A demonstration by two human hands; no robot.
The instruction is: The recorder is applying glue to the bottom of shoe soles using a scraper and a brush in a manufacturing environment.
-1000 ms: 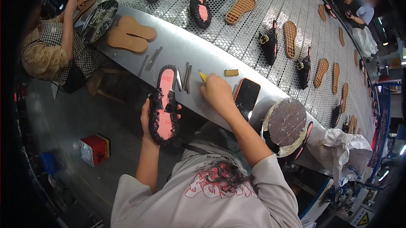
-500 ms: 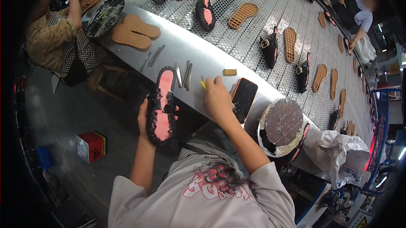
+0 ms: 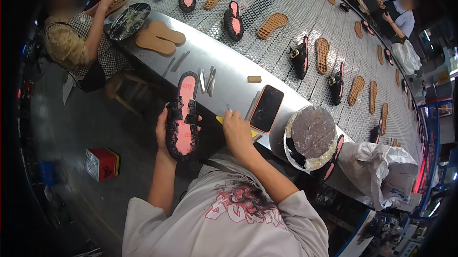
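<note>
My left hand [image 3: 163, 133] is closed round a black sandal upper [image 3: 183, 118] with a pink insole, held upright before the table edge. Small printed marks show on the insole, and frayed black material rings its rim. At the table edge, my right hand [image 3: 237, 132] grips a yellow-handled tool [image 3: 220, 120]; a pale flat end sticks out by the wrist, its kind partly hidden by the fingers. Beside that hand lie a black phone [image 3: 267, 108] with an orange edge and a thin metal strip [image 3: 252, 104]. Several more metal strips [image 3: 211, 81] rest beyond the sandal.
A crusted round tub [image 3: 312, 133] stands right of the phone. A small tan block [image 3: 254, 79], brown soles [image 3: 157, 37] and a dark coated dish [image 3: 130, 21] lie along the metal table. Behind runs a mesh conveyor [image 3: 191, 25] with shoes and soles. Two other people work nearby.
My right hand has drawn back toward the table edge and my body, bringing the yellow-handled tool with it. The sandal upper stays in my left hand. Conveyor items and the view have shifted slightly.
</note>
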